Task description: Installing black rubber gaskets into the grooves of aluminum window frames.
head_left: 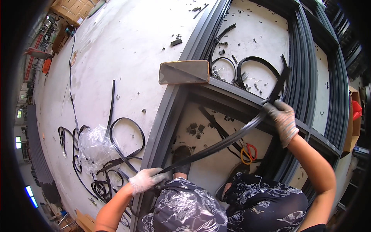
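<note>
A long black rubber strip (216, 147) is stretched across an opening of the dark grey metal frame (156, 139). My gloved left hand (147, 180) is closed on its lower end, beside the frame's left bar. At the other end my gloved right hand (281, 119) grips it above the middle crossbar. Past the right hand the strip runs on upward to a free end and a loop (258, 58) in the far opening. A phone-like flat slab (184, 72) with an orange edge rests on the frame's corner, apart from both hands.
Scissors (248, 152) with red and orange handles lie on the floor inside the near opening, by my shoes. Tangled black strips (102, 188) and crumpled clear plastic (92, 149) lie on the left. More stacked frames (328, 77) stand at the right, near a cardboard box (352, 127).
</note>
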`<state>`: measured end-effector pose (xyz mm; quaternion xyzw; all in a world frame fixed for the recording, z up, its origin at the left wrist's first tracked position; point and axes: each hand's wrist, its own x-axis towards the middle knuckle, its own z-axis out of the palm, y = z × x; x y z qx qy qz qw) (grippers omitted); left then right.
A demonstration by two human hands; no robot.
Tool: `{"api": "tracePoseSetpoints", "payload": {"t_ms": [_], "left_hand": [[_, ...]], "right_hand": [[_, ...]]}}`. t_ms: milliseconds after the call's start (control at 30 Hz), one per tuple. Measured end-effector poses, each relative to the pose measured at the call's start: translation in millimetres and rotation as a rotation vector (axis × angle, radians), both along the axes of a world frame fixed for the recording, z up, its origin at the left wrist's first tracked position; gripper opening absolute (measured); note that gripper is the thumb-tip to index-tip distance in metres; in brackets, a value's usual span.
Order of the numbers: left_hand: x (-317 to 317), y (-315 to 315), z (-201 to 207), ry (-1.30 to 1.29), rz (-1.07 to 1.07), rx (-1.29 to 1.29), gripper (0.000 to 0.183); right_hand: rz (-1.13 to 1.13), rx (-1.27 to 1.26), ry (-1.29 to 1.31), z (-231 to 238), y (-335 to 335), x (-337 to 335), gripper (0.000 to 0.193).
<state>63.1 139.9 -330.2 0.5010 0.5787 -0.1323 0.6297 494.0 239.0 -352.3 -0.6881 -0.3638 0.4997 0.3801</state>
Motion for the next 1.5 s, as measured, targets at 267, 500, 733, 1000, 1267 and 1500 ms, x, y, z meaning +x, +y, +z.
{"api": "tracePoseSetpoints", "payload": {"t_ms": [267, 500, 733, 1000, 1267, 1500], "left_hand": [[-90.4, -144.7, 26.6, 0.303, 0.442, -0.399, 0.033], [-240.7, -451.0, -59.9, 0.030, 0.097, -0.205, 0.029], [-211.3, -490.0, 58.5, 0.545, -0.172, -0.595, 0.050], [-341.4, -626.0, 169.4, 1.219, -0.698, -0.134, 0.044], [-343.1, -576.2, 189.1, 1.686, 0.044, -0.594, 0.037], [-313.4, -614.1, 175.2, 1.758, -0.607, -0.350, 0.037]], "right_hand": [[0.547, -0.534, 0.019, -14.5, -24.1, -113.3, 0.035], [0.618, -0.378, 0.188, -53.3, -8.7, -225.1, 0.037], [0.395, -0.342, 0.244, -124.5, 39.1, -233.5, 0.058], [0.504, -0.341, 0.189, -132.4, 35.5, -258.7, 0.057], [0.527, -0.311, 0.161, -124.3, 43.3, -250.0, 0.049], [0.499, -0.246, 0.067, -107.6, 42.5, -246.7, 0.050]]}}
